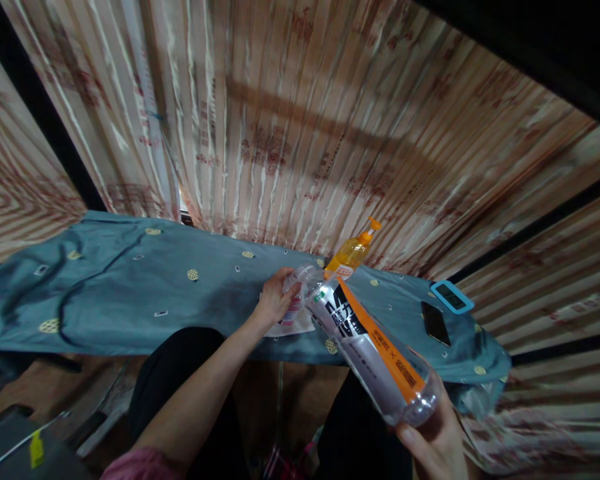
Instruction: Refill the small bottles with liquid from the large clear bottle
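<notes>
Over blue cloth [130,287], right hand [437,443] grips bottle [375,350], neck tilted up-left toward left hand's [273,303] fingers closed on small container [294,300].

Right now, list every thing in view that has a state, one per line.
Large clear bottle: tilted, neck toward the small bottle, held at its base by the right hand.
Small clear bottle: held by the left hand on the blue cloth.
Orange bottle: capped, leaning.
Phone: lying flat, screen dark.
Blue-framed device: lying flat.
</notes>
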{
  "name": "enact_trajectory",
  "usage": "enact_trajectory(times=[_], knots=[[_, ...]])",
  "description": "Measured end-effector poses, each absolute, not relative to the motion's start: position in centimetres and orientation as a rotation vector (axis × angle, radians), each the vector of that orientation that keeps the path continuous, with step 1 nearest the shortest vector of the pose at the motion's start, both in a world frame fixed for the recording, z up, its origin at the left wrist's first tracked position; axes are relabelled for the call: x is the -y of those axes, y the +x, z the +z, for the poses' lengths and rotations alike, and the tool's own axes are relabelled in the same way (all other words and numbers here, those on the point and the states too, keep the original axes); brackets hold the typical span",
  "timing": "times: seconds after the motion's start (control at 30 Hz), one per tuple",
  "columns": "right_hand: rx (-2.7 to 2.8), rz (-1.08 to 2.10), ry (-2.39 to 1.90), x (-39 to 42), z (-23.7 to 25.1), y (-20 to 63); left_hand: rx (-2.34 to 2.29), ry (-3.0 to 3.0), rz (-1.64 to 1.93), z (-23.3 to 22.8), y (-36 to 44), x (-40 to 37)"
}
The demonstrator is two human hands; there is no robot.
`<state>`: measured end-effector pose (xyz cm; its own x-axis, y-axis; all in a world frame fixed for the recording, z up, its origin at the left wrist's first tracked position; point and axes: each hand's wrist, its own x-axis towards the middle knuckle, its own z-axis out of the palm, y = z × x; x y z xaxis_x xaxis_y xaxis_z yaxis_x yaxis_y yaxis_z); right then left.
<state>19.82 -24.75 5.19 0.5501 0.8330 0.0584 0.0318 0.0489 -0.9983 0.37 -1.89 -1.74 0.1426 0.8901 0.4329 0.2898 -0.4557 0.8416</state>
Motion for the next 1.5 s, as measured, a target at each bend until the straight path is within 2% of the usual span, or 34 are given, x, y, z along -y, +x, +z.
enact_trajectory(times=[1.5], knots=[[0.857,0.681,-1.386,24.6,4.99,19.65,-1.103,1.837,1.338,-1.76,0.19,1.87]])
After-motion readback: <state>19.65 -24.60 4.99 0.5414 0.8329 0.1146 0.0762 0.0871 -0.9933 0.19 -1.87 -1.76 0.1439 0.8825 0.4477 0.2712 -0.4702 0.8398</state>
